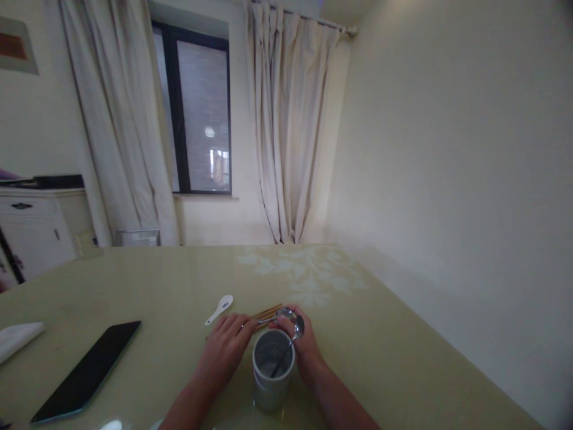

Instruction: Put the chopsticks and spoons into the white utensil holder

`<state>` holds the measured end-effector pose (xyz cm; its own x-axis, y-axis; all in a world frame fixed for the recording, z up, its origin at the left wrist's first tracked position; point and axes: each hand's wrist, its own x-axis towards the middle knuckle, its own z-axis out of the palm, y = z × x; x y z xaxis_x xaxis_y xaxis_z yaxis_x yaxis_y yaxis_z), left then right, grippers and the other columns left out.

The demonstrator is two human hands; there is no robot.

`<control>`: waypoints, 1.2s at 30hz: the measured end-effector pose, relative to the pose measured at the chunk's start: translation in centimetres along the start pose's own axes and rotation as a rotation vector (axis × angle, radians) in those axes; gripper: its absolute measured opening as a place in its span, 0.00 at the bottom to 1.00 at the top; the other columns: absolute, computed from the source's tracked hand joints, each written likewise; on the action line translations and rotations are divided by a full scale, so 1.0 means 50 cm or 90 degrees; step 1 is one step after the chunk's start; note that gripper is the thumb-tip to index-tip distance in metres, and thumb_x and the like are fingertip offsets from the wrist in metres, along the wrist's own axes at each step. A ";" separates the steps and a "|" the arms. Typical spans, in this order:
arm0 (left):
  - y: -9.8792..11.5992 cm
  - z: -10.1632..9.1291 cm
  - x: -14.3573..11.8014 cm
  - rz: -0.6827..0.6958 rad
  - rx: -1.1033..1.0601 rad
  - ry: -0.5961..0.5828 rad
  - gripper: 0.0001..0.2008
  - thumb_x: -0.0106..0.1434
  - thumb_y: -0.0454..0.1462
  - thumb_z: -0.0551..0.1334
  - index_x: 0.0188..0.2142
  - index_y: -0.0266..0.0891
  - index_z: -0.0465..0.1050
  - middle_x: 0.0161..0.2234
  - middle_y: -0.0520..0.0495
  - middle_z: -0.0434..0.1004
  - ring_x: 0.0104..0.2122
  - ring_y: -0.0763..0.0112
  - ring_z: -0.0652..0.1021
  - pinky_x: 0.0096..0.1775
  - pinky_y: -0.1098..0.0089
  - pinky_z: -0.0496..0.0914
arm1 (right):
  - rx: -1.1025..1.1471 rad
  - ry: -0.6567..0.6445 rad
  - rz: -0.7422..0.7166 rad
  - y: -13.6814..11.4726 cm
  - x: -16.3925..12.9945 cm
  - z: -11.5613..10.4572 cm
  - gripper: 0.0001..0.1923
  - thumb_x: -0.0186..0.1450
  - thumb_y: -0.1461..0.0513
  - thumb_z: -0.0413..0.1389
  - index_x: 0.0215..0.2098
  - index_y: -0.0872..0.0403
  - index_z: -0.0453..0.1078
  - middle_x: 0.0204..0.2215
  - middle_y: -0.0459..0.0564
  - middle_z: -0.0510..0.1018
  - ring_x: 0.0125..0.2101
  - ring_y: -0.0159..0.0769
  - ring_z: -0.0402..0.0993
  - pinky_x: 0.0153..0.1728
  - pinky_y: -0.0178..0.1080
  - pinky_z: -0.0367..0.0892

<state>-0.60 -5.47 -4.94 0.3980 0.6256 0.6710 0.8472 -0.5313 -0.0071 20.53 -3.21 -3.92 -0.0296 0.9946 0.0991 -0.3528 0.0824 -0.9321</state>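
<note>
A grey-white cup (274,382) stands upright on the table between my forearms. A metal spoon (299,326) leans inside it, its bowl sticking out over the rim toward my right hand. Just beyond the cup, my right hand (305,343) is closed around the bowl end of a second metal spoon (285,313). My left hand (227,343) has its fingers closed at that spoon's handle end. Several wooden chopsticks (269,311) lie by the fingers, partly hidden by my left hand. A white ceramic spoon (220,309) rests on the table beyond my left hand.
A black flat tablet-like slab (89,370) lies on the table (170,286) to the left, with a white object (20,337) farther left. A wall (447,209) borders the table's right side. Behind are curtains (290,119), a window (203,113) and a white cabinet (40,221).
</note>
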 end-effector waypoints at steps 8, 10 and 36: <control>-0.098 -0.021 -0.016 -0.349 0.043 0.023 0.16 0.74 0.43 0.56 0.50 0.46 0.82 0.49 0.43 0.84 0.48 0.54 0.79 0.50 0.60 0.71 | 0.013 0.015 0.013 -0.009 0.010 -0.012 0.25 0.50 0.47 0.76 0.35 0.55 0.78 0.31 0.50 0.85 0.31 0.45 0.85 0.32 0.39 0.75; -0.126 -0.024 -0.027 -0.407 0.048 -0.002 0.16 0.72 0.45 0.57 0.49 0.45 0.82 0.50 0.43 0.84 0.48 0.53 0.80 0.52 0.59 0.72 | 0.011 0.020 0.026 -0.017 0.016 -0.013 0.25 0.50 0.48 0.76 0.36 0.55 0.78 0.33 0.52 0.86 0.31 0.44 0.85 0.31 0.37 0.74; -0.154 -0.003 -0.045 -0.464 0.001 -0.115 0.20 0.75 0.38 0.51 0.47 0.40 0.84 0.47 0.42 0.83 0.49 0.59 0.79 0.53 0.64 0.70 | -0.163 -0.034 0.272 0.032 0.199 0.113 0.09 0.59 0.71 0.62 0.29 0.53 0.69 0.23 0.47 0.81 0.27 0.37 0.84 0.35 0.36 0.80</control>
<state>-8.07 -2.89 -6.30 -0.2132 0.9027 0.3737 0.9187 0.0551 0.3911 14.39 6.45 -2.47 -0.1711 0.9386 -0.2996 -0.0576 -0.3131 -0.9480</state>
